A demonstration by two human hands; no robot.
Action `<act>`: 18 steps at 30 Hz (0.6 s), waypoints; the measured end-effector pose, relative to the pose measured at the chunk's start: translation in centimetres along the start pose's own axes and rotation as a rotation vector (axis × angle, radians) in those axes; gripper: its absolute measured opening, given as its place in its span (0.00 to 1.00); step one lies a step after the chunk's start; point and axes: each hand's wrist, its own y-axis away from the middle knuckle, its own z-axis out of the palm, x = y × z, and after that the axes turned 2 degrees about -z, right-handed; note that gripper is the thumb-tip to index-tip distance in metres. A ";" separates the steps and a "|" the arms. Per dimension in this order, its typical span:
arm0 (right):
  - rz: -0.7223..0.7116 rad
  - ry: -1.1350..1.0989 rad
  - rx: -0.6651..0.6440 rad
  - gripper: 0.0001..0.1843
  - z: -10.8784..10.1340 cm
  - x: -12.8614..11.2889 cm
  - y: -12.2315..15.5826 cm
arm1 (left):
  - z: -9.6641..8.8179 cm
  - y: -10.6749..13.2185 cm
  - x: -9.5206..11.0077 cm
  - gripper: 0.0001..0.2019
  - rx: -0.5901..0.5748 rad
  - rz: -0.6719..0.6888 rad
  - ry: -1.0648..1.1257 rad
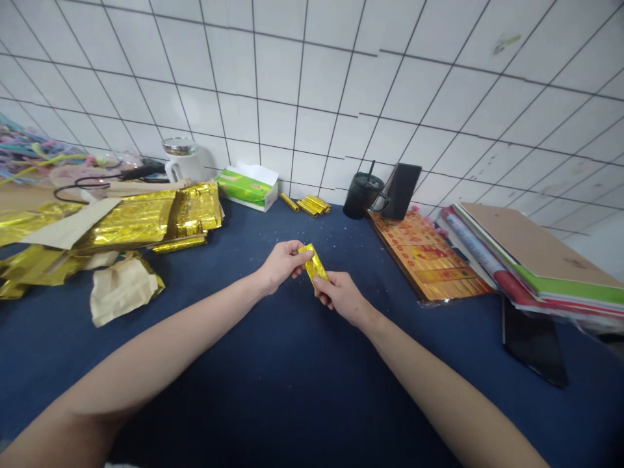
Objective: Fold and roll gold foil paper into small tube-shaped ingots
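Observation:
A small folded piece of gold foil paper point(314, 264) is held above the dark blue table cloth point(273, 364), between both hands. My left hand point(283, 263) pinches its upper end with closed fingers. My right hand point(340, 296) pinches its lower end, fingers also closed. Several finished gold foil rolls point(307, 205) lie at the back of the table near the tiled wall. A heap of gold foil sheets point(141, 220) lies to the left, well away from both hands.
A green tissue box point(247, 186), a white mug point(184, 160) and a black cup with a straw point(361, 194) stand by the wall. Printed orange sheets point(429, 257), stacked folders point(531, 266) and a black phone point(533, 341) lie on the right. Crumpled paper point(121, 289) lies left.

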 end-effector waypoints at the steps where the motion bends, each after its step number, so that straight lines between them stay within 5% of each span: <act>1: -0.009 -0.018 0.023 0.18 0.1 0.0 0.0 | 0.3 0.2 -0.1 0.11 -0.012 -0.005 0.020; 7: -0.018 -0.090 0.094 0.18 0.4 0.0 -0.1 | 1.6 0.9 -0.5 0.10 -0.062 -0.031 0.038; 12: 0.002 -0.095 0.099 0.18 0.4 0.0 0.0 | 0.5 0.1 0.1 0.11 0.022 -0.027 0.071; 18: 0.021 -0.100 0.080 0.17 0.7 -0.2 0.2 | -0.9 -0.3 0.9 0.12 -0.100 -0.073 0.112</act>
